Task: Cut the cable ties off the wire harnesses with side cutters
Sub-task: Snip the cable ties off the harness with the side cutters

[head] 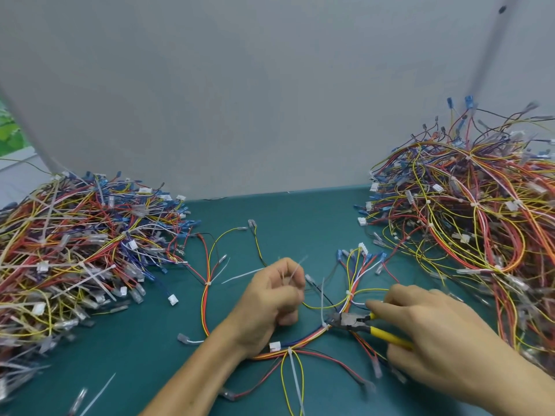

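A wire harness of red, yellow, blue and white wires lies spread on the green mat in front of me. My right hand grips yellow-handled side cutters, whose jaws sit at a white cable tie on the harness trunk. My left hand is closed around thin translucent cable tie strips that stick up from the fist. Another white tie binds the harness lower down, its tail trailing toward me. A third tie sits higher on the branch.
A big heap of harnesses fills the right side, and another heap mixed with cut ties fills the left. A second loose harness lies left of my left hand. Cut tie tails lie near the front edge. A grey wall stands behind.
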